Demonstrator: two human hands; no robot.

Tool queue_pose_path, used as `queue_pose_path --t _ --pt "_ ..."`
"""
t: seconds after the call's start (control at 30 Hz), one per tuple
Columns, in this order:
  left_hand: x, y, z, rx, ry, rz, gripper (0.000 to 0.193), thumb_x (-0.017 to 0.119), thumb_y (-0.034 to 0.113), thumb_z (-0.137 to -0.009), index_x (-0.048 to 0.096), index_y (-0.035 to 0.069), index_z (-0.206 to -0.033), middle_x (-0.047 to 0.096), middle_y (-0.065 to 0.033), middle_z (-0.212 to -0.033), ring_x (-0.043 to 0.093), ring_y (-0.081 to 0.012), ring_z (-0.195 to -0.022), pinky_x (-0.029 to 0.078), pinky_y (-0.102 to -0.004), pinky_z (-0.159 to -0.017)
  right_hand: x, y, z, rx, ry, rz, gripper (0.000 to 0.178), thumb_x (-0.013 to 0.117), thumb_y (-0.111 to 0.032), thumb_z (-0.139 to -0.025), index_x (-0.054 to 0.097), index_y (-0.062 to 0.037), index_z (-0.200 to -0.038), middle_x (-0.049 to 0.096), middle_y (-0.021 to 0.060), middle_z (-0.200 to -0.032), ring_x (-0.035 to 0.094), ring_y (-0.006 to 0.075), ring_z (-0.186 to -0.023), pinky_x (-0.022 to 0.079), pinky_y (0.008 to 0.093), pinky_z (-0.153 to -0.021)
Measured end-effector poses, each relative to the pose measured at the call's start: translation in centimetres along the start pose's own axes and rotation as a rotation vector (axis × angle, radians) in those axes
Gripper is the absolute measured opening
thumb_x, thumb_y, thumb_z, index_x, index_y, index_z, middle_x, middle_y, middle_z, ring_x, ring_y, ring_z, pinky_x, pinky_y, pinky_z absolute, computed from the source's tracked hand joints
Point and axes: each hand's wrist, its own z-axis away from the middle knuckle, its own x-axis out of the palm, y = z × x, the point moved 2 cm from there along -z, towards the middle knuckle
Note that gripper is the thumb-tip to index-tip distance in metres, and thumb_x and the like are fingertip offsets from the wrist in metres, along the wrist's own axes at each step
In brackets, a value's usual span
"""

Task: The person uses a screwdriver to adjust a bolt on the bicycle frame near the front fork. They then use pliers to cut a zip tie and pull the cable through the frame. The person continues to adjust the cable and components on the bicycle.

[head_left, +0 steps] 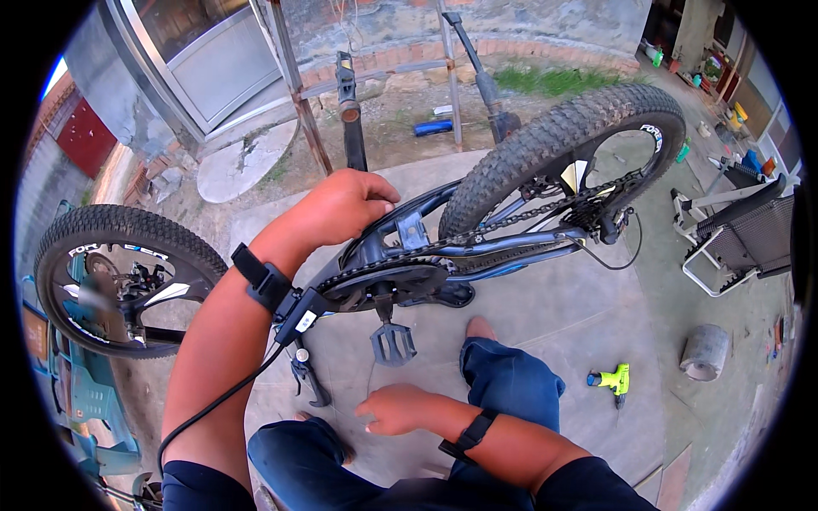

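A bicycle stands upside down before me. My left hand (345,204) is closed at its dark frame (371,245), beyond the chainring (383,285) and beside the base of the far crank arm. Its fingertips are partly hidden, so I cannot tell what they hold. The near pedal (393,344) hangs below the chainring. My right hand (396,409) is held low over the floor, below that pedal. Its fingers are loosely bent, thumb apart, with nothing seen in them. The chain (532,217) runs to the rear wheel's sprockets. Upward from the frame points the far pedal (345,81).
The knobby rear tyre (554,128) rises at right, the front wheel (128,281) at left. A yellow-green power drill (612,383) lies on the floor at right, near a concrete cylinder (705,352) and a folding chair (741,226). A brake lever (307,375) is beside my left knee.
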Motion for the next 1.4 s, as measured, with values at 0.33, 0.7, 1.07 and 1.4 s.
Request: queue_pose_path --t 0.33,0.7,1.07,1.4 --pt "0.0 0.2 -1.5 -0.080 -0.180 -0.117 0.018 0.063 0.015 -0.088 0.071 0.003 -0.100 0.066 -0.0077 -0.073 0.060 -0.0160 -0.060 0.049 -0.0306 -0.058 0.0 1.2 -0.8 -0.097 0.030 0.038 0.042 0.062 -0.033 -0.085 0.063 -0.0108 -0.121 0.065 0.0172 -0.108 0.061 0.0358 -0.102 0.049 0.0468 -0.085" --pt "0.5 -1.4 -2.1 0.148 -0.140 -0.175 0.016 0.063 0.014 -0.084 0.069 0.001 -0.092 0.068 -0.0174 -0.081 0.066 -0.0312 -0.076 0.050 -0.0392 -0.070 -0.6 1.2 -1.1 -0.054 0.015 0.045 0.040 0.063 -0.033 -0.083 0.064 -0.0119 -0.116 0.066 0.0145 -0.109 0.062 0.0335 -0.105 0.049 0.0463 -0.085" --pt "0.2 -1.0 -2.1 0.164 -0.166 -0.180 0.014 0.062 0.013 -0.085 0.067 0.000 -0.089 0.067 -0.0174 -0.080 0.064 -0.0313 -0.074 0.049 -0.0392 -0.068 -1.3 2.0 -0.8 -0.116 0.058 0.037 0.042 0.061 -0.032 -0.085 0.063 -0.0107 -0.121 0.065 0.0190 -0.102 0.062 0.0368 -0.097 0.049 0.0464 -0.081" --pt "0.7 -1.3 -2.4 0.104 -0.163 -0.134 0.013 0.064 0.013 -0.084 0.068 0.002 -0.089 0.067 -0.0143 -0.078 0.064 -0.0272 -0.071 0.050 -0.0367 -0.067 -1.8 2.0 -0.5 -0.125 0.076 0.042 0.041 0.061 -0.032 -0.085 0.063 -0.0110 -0.121 0.065 0.0184 -0.102 0.062 0.0363 -0.097 0.049 0.0460 -0.080"
